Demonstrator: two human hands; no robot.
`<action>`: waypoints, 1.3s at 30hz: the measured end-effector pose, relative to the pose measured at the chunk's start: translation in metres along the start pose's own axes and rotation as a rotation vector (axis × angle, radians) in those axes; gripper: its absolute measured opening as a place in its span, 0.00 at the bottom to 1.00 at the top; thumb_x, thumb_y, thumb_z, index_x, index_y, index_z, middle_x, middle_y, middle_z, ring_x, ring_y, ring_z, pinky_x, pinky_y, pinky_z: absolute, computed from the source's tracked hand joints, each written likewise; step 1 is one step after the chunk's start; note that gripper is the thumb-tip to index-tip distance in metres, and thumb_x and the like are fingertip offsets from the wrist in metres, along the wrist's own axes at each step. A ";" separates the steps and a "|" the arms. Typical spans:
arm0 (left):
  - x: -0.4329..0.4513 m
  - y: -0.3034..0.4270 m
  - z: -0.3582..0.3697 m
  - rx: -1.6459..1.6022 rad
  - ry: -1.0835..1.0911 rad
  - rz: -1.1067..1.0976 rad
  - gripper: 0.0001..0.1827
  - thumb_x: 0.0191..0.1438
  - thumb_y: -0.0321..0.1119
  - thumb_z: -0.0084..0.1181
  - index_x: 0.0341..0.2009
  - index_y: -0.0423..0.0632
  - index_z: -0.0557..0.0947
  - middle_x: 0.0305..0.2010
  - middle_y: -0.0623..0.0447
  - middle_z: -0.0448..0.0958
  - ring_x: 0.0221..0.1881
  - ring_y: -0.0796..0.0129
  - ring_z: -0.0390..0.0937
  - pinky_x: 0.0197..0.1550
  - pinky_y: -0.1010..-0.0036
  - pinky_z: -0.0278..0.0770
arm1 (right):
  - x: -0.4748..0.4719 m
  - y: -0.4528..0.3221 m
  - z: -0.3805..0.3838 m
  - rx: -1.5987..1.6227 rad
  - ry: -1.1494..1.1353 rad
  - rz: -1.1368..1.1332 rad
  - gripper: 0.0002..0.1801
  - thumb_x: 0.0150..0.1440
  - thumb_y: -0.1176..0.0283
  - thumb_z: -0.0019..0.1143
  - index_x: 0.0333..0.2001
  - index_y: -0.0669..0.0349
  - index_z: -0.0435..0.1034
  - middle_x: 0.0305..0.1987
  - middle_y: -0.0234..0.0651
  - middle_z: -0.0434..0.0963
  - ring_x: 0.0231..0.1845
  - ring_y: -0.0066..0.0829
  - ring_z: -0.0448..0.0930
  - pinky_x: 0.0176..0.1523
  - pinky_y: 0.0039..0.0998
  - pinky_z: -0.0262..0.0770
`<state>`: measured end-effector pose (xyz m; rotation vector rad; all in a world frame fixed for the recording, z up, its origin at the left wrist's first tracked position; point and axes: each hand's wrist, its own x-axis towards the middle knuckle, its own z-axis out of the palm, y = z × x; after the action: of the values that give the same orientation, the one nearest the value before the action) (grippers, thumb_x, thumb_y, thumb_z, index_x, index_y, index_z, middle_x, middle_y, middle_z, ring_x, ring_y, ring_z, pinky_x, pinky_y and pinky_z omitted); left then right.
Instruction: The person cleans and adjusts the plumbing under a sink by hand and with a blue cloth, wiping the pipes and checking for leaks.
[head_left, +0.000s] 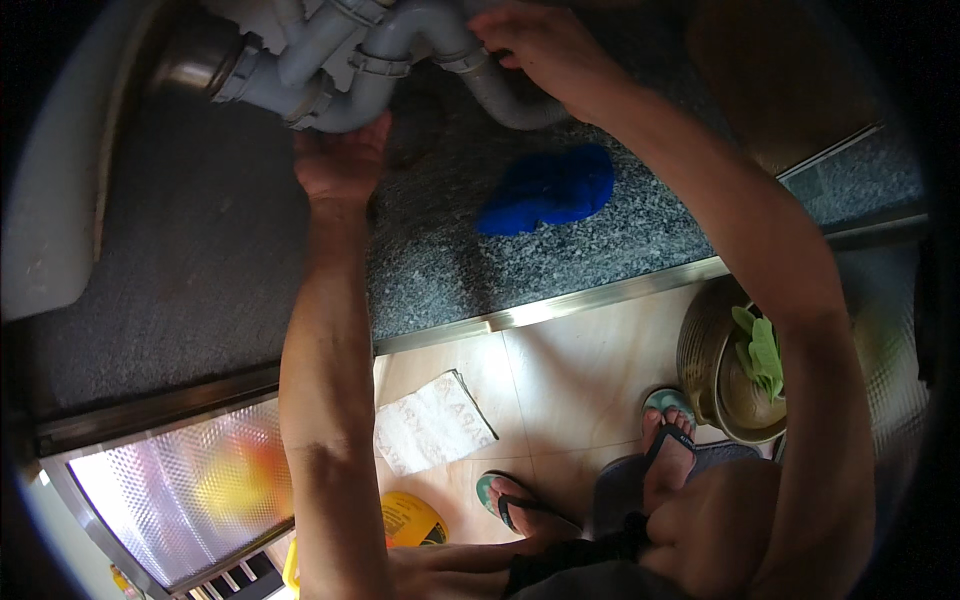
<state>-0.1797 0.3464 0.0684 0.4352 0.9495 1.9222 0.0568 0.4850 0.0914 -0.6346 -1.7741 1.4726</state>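
A grey plastic drain trap (364, 97) with ribbed slip nuts runs across the top of the view, inside a sink cabinet. My left hand (341, 161) is palm up under its lower bend and supports it; the fingers are partly hidden behind the pipe. To the right, my right hand (536, 49) is at the descending pipe (499, 90), close to its slip nut (461, 60). Its fingertips are in shadow, so their hold is unclear. On the speckled granite shelf (427, 285) below the pipes lies a crumpled blue cloth or bag (551, 187).
A metal edge strip (547, 307) borders the shelf. Textured glass cabinet doors (187, 487) stand open at both sides. On the tiled floor are a folded paper (435, 424), a yellow container (412, 517) and a brass-coloured pot (697, 352) with green leaves (761, 356), near my sandalled feet.
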 end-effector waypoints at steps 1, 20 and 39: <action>0.004 -0.001 0.004 0.033 -0.060 0.057 0.33 0.66 0.58 0.27 0.66 0.51 0.62 0.69 0.46 0.59 0.68 0.49 0.58 0.67 0.46 0.58 | 0.007 0.003 -0.002 -0.046 0.005 0.026 0.21 0.64 0.61 0.45 0.54 0.65 0.68 0.45 0.47 0.78 0.50 0.43 0.77 0.56 0.38 0.69; 0.035 -0.017 0.016 -0.151 -0.047 0.021 0.28 0.65 0.52 0.42 0.62 0.47 0.67 0.63 0.44 0.67 0.63 0.48 0.67 0.65 0.46 0.66 | 0.077 0.039 0.021 0.519 -0.032 0.091 0.21 0.67 0.59 0.39 0.53 0.64 0.68 0.51 0.40 0.74 0.49 0.33 0.73 0.55 0.36 0.68; 0.014 0.047 0.039 0.321 0.079 0.242 0.23 0.66 0.44 0.36 0.57 0.42 0.70 0.60 0.44 0.69 0.59 0.55 0.68 0.62 0.53 0.65 | 0.136 0.062 0.051 -0.735 0.162 -0.498 0.13 0.63 0.67 0.43 0.44 0.65 0.67 0.43 0.47 0.71 0.45 0.42 0.73 0.48 0.46 0.70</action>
<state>-0.1900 0.3623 0.1285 0.6910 1.3162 2.0177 -0.0715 0.5710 0.0579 -0.5756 -2.1307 0.4053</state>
